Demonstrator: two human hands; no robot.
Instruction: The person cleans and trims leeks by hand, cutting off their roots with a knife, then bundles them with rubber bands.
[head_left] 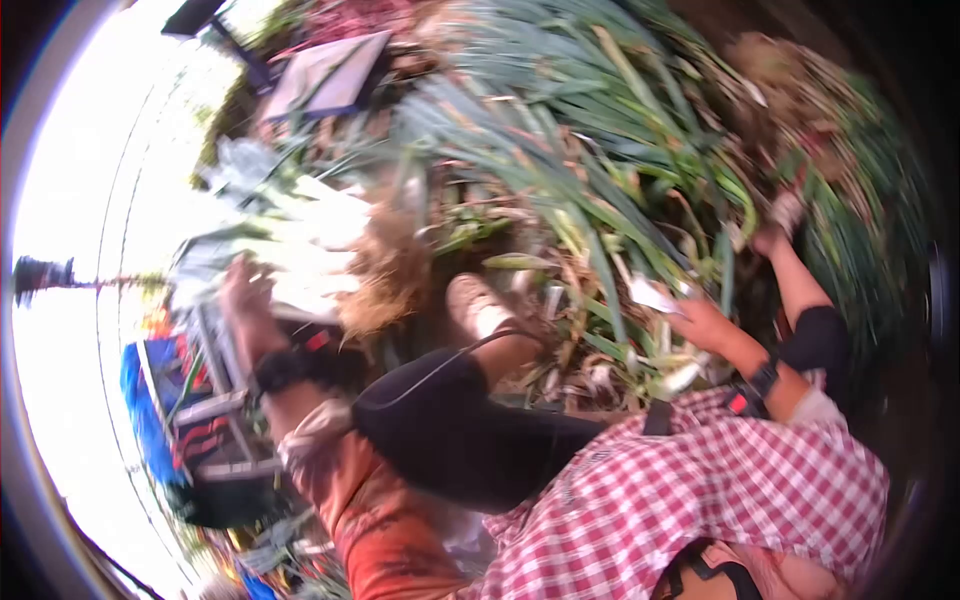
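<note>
My left hand [250, 295] is closed at the near edge of a bunch of leeks [315, 245], its fingers partly blurred against the stalks. The leeks' white stalks lie side by side, and their brown, hairy roots [388, 262] point to the right. My right hand [703, 322] is closed on a small white piece [652, 296], too blurred to tell its kind. Just beyond that hand spreads a large heap of green leeks [580, 130], with loose leaves and trimmings [590, 345] below it.
My bent legs are between my arms, one foot [478, 305] beside the roots and the other [785, 215] at the heap's right. More rooted leeks [800, 110] lie far right. A flat-topped scale [330, 75] stands at the back. A crate with blue sheeting [150, 410] is at left.
</note>
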